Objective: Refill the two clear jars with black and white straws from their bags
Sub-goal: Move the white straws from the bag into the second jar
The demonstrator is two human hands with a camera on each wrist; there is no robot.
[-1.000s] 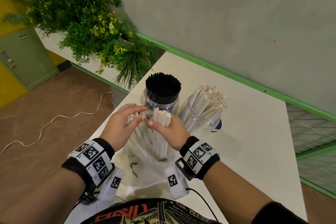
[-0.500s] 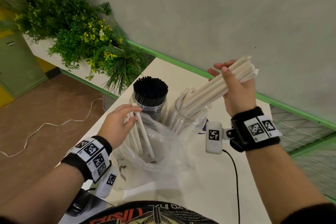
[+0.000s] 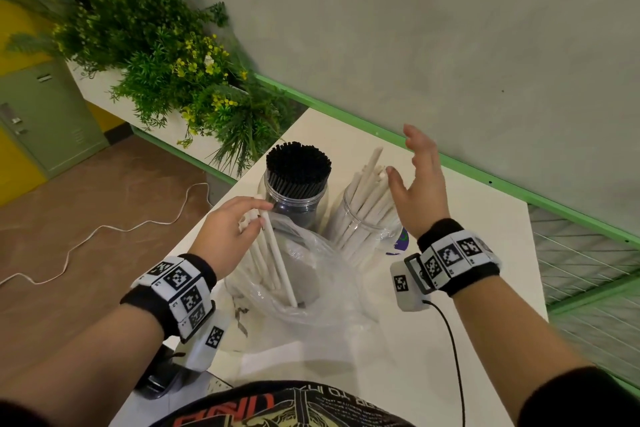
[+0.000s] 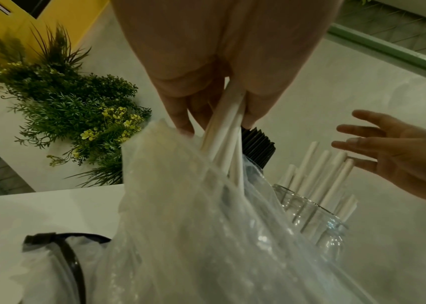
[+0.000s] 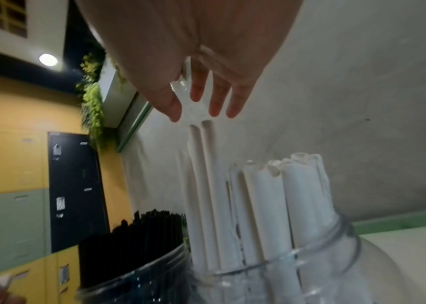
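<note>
Two clear jars stand on the white table (image 3: 478, 225). The left jar (image 3: 294, 204) is packed with black straws (image 3: 298, 163). The right jar (image 3: 363, 236) holds white straws (image 3: 367, 191), standing unevenly. My right hand (image 3: 415, 177) hovers just above them, fingers spread and empty (image 5: 201, 102). My left hand (image 3: 239, 222) pinches a few white straws (image 4: 225, 131) that stand in a clear plastic bag (image 3: 304, 281) in front of the jars.
A planter of green plants with yellow flowers (image 3: 180, 73) stands left of the table. The grey wall with a green rail (image 3: 519, 191) runs behind. A white cable (image 3: 104, 229) lies on the brown floor. A second crumpled bag (image 4: 51, 267) sits near my body.
My right hand lifted a bundle of white straws from the bag, carried it over the right jar and let go; the straws now stand in the jar. My left hand stayed at the bag.
</note>
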